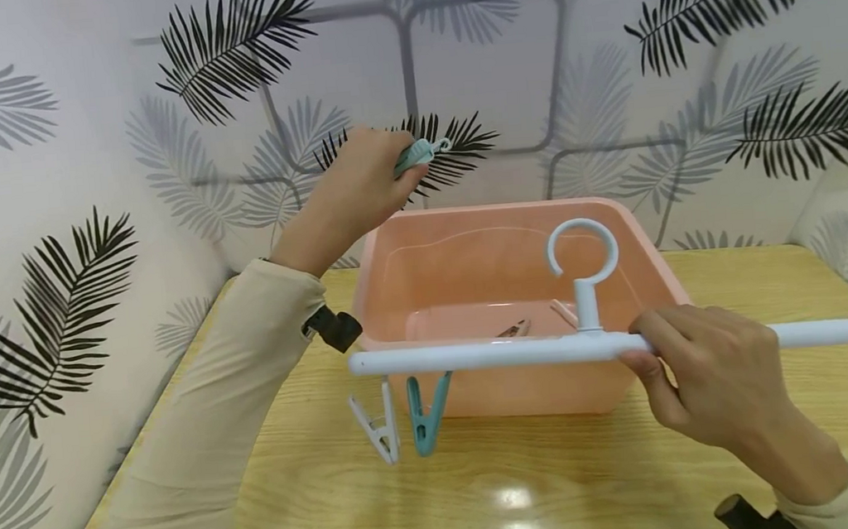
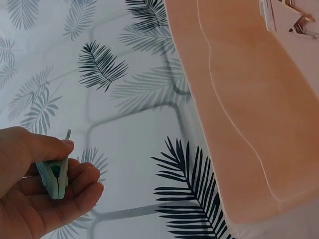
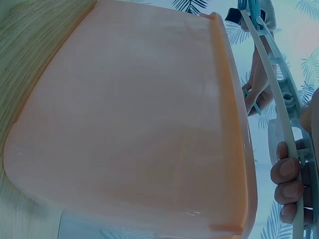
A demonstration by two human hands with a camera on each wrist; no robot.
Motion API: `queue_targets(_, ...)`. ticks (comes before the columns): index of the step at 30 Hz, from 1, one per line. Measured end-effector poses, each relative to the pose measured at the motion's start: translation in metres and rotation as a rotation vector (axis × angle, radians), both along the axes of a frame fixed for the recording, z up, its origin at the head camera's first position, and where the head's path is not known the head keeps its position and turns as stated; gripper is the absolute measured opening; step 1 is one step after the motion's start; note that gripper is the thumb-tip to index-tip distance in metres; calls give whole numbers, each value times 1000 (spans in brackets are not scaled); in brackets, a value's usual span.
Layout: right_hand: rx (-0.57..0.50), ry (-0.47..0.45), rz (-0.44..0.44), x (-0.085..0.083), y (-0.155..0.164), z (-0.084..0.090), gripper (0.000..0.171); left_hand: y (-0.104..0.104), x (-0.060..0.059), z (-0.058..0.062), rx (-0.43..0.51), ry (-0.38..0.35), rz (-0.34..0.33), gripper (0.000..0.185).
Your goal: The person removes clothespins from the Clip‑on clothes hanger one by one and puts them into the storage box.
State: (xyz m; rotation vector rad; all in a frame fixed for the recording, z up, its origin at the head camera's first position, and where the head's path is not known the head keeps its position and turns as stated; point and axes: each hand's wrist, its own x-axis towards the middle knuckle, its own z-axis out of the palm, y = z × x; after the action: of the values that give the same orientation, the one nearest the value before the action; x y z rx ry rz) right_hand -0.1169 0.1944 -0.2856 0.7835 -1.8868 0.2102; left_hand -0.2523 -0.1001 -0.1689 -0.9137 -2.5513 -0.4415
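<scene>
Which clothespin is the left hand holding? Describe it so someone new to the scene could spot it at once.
Start at the pink plastic basin on the wooden table. Above its back left corner the left hand pinches a teal clothespin. Unlike the white clothespin and the other teal one hanging from the hanger bar, it is raised against the wall.

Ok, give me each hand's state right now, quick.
Left hand: closed, pinching a teal clothespin raised above the pink basin.
Right hand: closed, gripping the white hanger bar in front of the basin.
</scene>
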Motion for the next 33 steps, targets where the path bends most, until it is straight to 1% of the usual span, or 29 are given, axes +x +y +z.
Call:
queue_targets(2,-4,2,0,0,2,-1,54,7,-4,-2,15,-7,-4,24)
queue_targets(5,-6,2,-3,0,4,-4,55,15,-10,-8,23,-30,-16,20)
queue_targets(9,-4,-4,-5,0,7,-7,55,21,-21,-19,-5,-72,-37,21)
queue_targets(11,1,-9,-3,0,8,-8,55,24,-26,-22,-29,-106,-45,22)
queue_targets(15,13,-17,7,0,9,-8,55,30,-38,-27,-86,-142,-47,19)
queue_targets(17,17,-25,11,0,9,-8,55,34,-44,-32,-105,-145,-57,16)
queue_targets(20,20,-32,15,0,8,-9,54,39,-52,-44,-168,-166,-84,14)
queue_targets(24,25,-34,16,-1,8,-9,54,44,-56,-58,-279,-202,-140,14)
queue_targets(26,26,-36,12,0,8,-10,55,47,-55,-62,-309,-213,-168,17)
queue_targets(27,25,-37,10,0,9,-10,55,48,-55,-63,-329,-216,-169,20)
queue_targets(28,26,-39,9,0,9,-10,55,50,-54,-64,-350,-231,-164,23)
queue_targets(31,30,-42,8,-1,9,-10,54,53,-52,-65,-420,-360,-114,34)
queue_targets(33,34,-44,7,-2,10,-10,54,54,-52,-67,-480,-425,-73,38)
